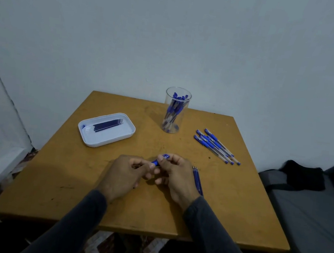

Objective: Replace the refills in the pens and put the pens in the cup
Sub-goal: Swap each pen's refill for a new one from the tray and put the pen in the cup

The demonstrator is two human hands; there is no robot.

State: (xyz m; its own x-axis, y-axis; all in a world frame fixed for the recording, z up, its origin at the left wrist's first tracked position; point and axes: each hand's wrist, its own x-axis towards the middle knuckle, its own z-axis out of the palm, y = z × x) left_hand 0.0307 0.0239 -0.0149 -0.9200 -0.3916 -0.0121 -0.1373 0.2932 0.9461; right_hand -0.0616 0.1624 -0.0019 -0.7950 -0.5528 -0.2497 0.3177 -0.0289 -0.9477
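Observation:
Both hands hold one blue pen (158,160) above the middle of the wooden table (70,188). My left hand (123,174) pinches its lower end, and my right hand (177,175) pinches its blue upper end. Most of the pen is hidden by fingers. A clear cup (175,110) at the back of the table holds several blue pens. Several more blue pens (216,145) lie in a loose pile at the right. A white tray (106,129) on the left holds several dark refills (108,126). A few loose refills (197,181) lie just right of my right hand.
The table stands against a pale wall. A grey bed or cushion (308,217) with a black cloth (303,174) on it sits to the right of the table. Patterned floor tiles (105,245) show below the front edge.

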